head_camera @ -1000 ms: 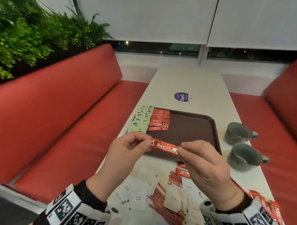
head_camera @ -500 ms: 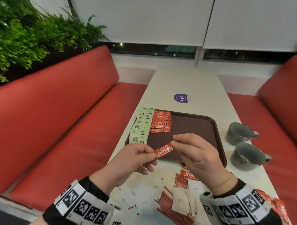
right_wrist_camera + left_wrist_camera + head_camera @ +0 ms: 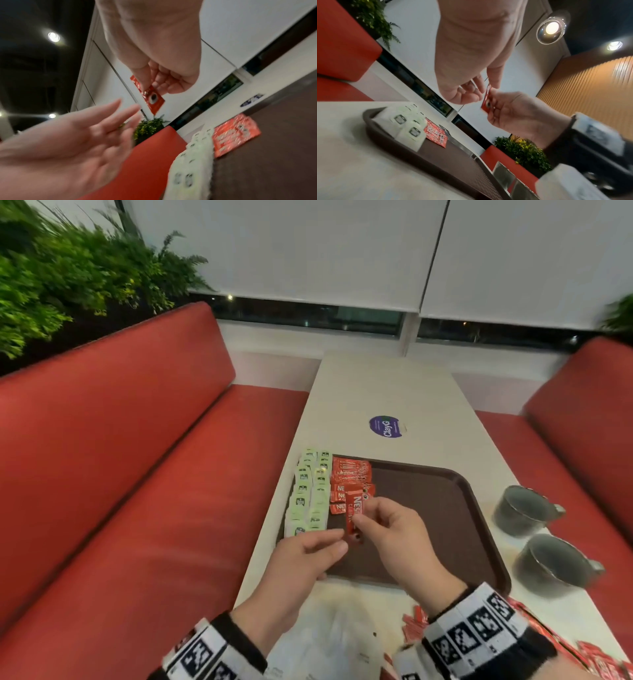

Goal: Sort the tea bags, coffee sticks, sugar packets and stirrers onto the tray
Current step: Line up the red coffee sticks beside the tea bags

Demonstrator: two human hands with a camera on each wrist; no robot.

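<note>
Fingers of the right hand (image 3: 394,529) pinch a glossy, flat red coffee stick (image 3: 352,511); the left hand (image 3: 308,556) lies slack, released.

Red booth benches (image 3: 120,474) flank a pale table (image 3: 394,392) below white blinds (image 3: 308,248) and dark windows (image 3: 308,314)

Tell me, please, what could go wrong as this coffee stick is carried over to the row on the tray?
1. The right hand pinches the coffee stick by its lower part only, while the left hand is open beside it; a loose pinch might drop it.
2. The coffee stick row lies tight against the tea bags, so setting it down carelessly could disturb either row.
3. The right forearm hangs near the two mugs; a wide swing might knock one.
</note>
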